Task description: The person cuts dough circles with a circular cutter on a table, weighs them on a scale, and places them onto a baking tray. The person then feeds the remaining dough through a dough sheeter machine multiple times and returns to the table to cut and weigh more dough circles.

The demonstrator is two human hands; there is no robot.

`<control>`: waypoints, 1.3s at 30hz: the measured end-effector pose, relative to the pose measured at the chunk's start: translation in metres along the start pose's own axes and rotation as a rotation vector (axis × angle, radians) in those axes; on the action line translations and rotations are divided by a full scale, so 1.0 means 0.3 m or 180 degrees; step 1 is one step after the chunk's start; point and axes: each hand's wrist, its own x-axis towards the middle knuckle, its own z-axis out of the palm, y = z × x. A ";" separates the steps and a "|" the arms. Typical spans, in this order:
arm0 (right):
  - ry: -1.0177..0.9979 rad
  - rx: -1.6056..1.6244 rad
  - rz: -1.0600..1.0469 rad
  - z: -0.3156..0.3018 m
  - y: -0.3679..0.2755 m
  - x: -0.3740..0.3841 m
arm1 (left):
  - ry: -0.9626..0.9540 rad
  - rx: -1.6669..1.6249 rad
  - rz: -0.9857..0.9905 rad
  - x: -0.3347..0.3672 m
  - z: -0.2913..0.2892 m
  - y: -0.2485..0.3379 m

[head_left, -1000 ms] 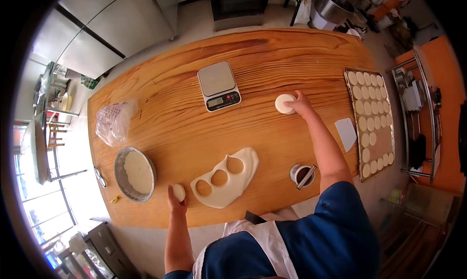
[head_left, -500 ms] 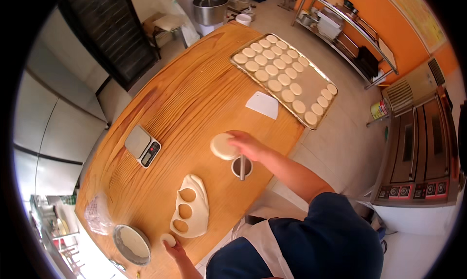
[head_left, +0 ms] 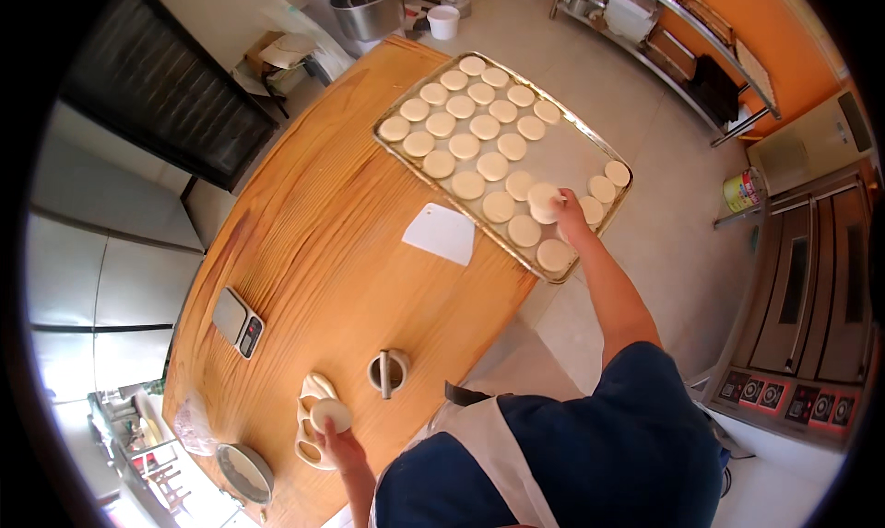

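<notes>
In my right hand (head_left: pixel 570 217) a pale round dough disc (head_left: pixel 543 203) is pinched by its edge, held over the large metal baking tray (head_left: pixel 579 152). Rows of similar discs lie on that tray, with a bare patch toward its right side. My left hand (head_left: pixel 341 447) grips another dough disc (head_left: pixel 330 416) above the rolled dough sheet (head_left: pixel 309 394), which has round holes cut in it. Part of the sheet is hidden behind the disc and hand. A metal ring cutter with a handle (head_left: pixel 388 369) stands on the wooden table (head_left: pixel 313 252) between my two arms.
A white dough scraper (head_left: pixel 440 233) lies beside the tray. Toward the left are a kitchen scale (head_left: pixel 238 322), a plastic bag (head_left: pixel 194 422) and a bowl of flour (head_left: pixel 245 473). The tray's far right corner juts past the table edge. An oven (head_left: pixel 793 316) stands at right.
My right hand has moved from above the table to over the tray with its disc. My left hand has come up over the dough sheet, still holding a disc. The view has shifted.
</notes>
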 end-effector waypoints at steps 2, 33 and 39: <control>-0.0192 -0.1721 -0.0256 -0.026 0.048 0.048 | -0.0076 -0.0017 -0.0073 -0.051 0.157 -0.051; -0.2511 0.0632 -0.0105 -0.089 -0.162 -0.014 | -0.2688 0.1521 -0.1498 -0.124 1.215 -0.514; -0.0983 0.0209 -0.0333 -0.129 0.064 0.250 | -0.2567 0.1594 -0.1326 -0.133 1.100 -0.451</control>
